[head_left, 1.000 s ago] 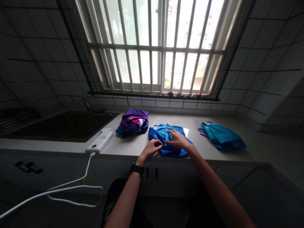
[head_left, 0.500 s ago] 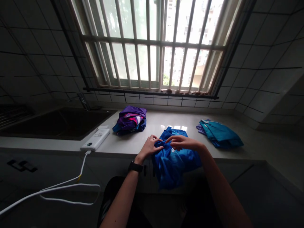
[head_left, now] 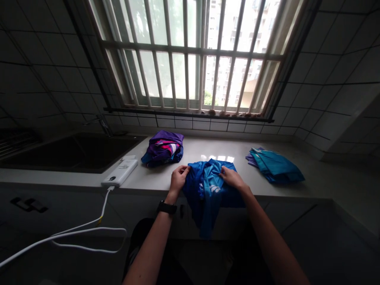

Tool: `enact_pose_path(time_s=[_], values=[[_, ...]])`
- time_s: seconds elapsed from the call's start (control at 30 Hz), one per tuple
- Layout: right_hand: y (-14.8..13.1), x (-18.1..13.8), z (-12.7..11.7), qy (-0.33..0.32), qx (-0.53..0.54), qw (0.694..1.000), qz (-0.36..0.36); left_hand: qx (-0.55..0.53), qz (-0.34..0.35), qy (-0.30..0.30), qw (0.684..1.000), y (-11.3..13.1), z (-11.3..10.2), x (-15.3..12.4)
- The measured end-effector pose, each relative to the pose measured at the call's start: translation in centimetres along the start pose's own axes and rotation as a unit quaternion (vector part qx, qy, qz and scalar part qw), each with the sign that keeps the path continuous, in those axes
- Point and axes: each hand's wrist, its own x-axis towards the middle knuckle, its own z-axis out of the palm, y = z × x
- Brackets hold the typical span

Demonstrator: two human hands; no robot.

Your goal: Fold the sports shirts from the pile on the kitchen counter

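Observation:
A bright blue garment (head_left: 208, 190) with a small white mark lies on the front of the counter (head_left: 320, 182) and hangs over its edge. My left hand (head_left: 178, 179) is closed on the garment's left edge. My right hand (head_left: 232, 178) is closed on its right edge, so the cloth is spread between the two hands. A dark watch sits on my left wrist.
A folded purple and pink garment (head_left: 163, 147) lies at the back left of the blue one. A folded teal garment (head_left: 274, 169) lies to the right. A white power bank (head_left: 120, 173) with a white cable (head_left: 74, 233) rests beside a dark sink (head_left: 68, 150). A barred window is behind.
The blue garment went from a folded bundle on the counter to an opened cloth hanging over the edge. My hands moved apart from its middle to its two sides.

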Motion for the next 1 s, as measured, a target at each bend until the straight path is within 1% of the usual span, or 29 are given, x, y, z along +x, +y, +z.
enact_pose_path(time_s=[0.07, 0.17, 0.23, 0.27, 0.3, 0.33, 0.4, 0.47, 0.5, 0.53, 0.6, 0.67, 0.73, 0.77, 0.83, 0.9, 0.97, 1.0], values=[[0.3, 0.5, 0.2, 0.033, 0.0, 0.999, 0.026, 0.0, -0.015, 0.067, 0.998, -0.5, 0.0, 0.2], [0.4, 1.7, -0.1, 0.098, 0.022, 0.989, 0.107, 0.038, -0.051, 0.174, 0.983, -1.0, -0.1, 0.4], [0.4, 2.6, -0.8, 0.127, 0.037, 0.979, 0.157, 0.06, -0.055, 0.206, 0.975, -1.1, -0.1, 0.4], [0.2, 3.1, -1.2, 0.135, 0.045, 0.975, 0.174, 0.072, -0.039, 0.206, 0.975, -1.1, -0.1, 0.4], [0.1, 3.4, -1.6, 0.139, 0.053, 0.972, 0.18, 0.086, -0.012, 0.195, 0.977, -1.0, 0.0, 0.4], [-0.1, 3.6, -1.9, 0.14, 0.061, 0.972, 0.177, 0.102, 0.019, 0.17, 0.98, -0.9, 0.1, 0.3], [-0.6, 3.6, -2.4, 0.134, 0.068, 0.978, 0.147, 0.13, 0.071, 0.079, 0.986, -0.5, 0.2, 0.2], [-1.2, 2.9, -2.3, 0.114, 0.067, 0.986, 0.1, 0.154, 0.093, -0.029, 0.983, 0.0, 0.4, 0.0], [-1.5, 2.3, -2.0, 0.097, 0.06, 0.991, 0.073, 0.166, 0.094, -0.067, 0.979, 0.2, 0.5, -0.1], [-1.7, 1.6, -1.6, 0.079, 0.048, 0.995, 0.047, 0.178, 0.093, -0.09, 0.976, 0.4, 0.6, -0.1], [-2.2, 0.1, -0.8, 0.043, 0.02, 0.999, -0.004, 0.196, 0.088, -0.102, 0.971, 0.6, 0.8, -0.2], [-2.4, -1.2, -0.4, 0.015, 0.01, 0.999, -0.051, 0.202, 0.086, -0.092, 0.971, 0.7, 0.9, -0.3], [-2.0, -2.2, -0.9, 0.006, 0.037, 0.996, -0.079, 0.201, 0.078, -0.074, 0.974, 0.8, 0.9, -0.3], [-1.5, -2.7, -1.5, 0.012, 0.052, 0.995, -0.083, 0.201, 0.072, -0.063, 0.975, 0.8, 0.9, -0.3], [0.2, -3.9, -3.4, 0.038, 0.055, 0.996, -0.053, 0.199, 0.058, -0.044, 0.977, 1.0, 0.8, -0.3], [2.7, -5.4, -5.8, 0.058, 0.019, 0.998, 0.022, 0.197, 0.049, -0.034, 0.979, 1.3, 0.7, -0.4], [5.1, -7.2, -8.1, 0.039, -0.017, 0.994, 0.1, 0.196, 0.042, -0.031, 0.979, 1.6, 0.6, -0.4], [5.9, -8.1, -9.2, 0.034, -0.026, 0.992, 0.119, 0.197, 0.039, -0.029, 0.979, 1.7, 0.6, -0.5]])
